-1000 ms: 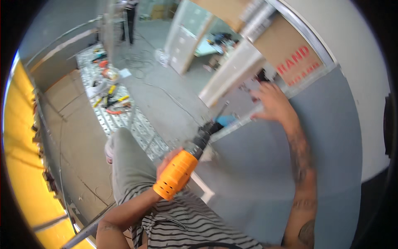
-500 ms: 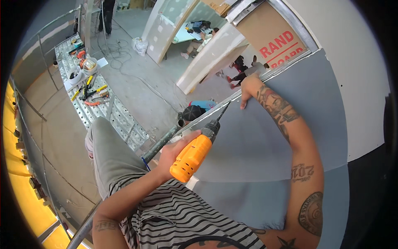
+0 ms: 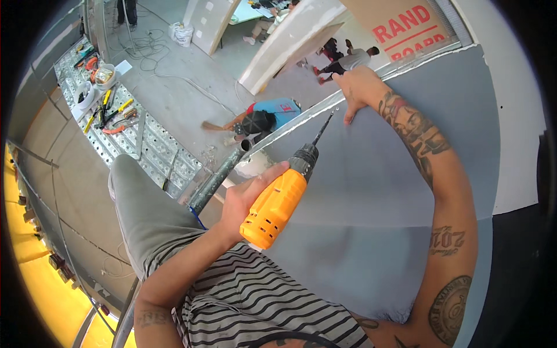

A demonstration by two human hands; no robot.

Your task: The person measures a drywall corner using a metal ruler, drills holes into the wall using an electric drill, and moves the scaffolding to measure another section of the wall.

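Note:
My left hand grips an orange cordless drill with a black chuck and long bit, pointing up and right over the grey panel. My right hand is closed over the panel's top edge, thumb hanging down on the near face, fingertips partly hidden. The bit's tip is a short way left of that thumb. A dark metal tube slants beside the panel, left of the drill.
A perforated metal plank at left holds hand tools and white tubs. Below are a co-worker in blue, others farther back, cables and upright boards. A brown board with red lettering stands beyond.
My right hand has gone from hovering with spread fingers to gripping the panel's edge. The drill has risen and shifted right in view. The co-worker in blue below now shows more fully.

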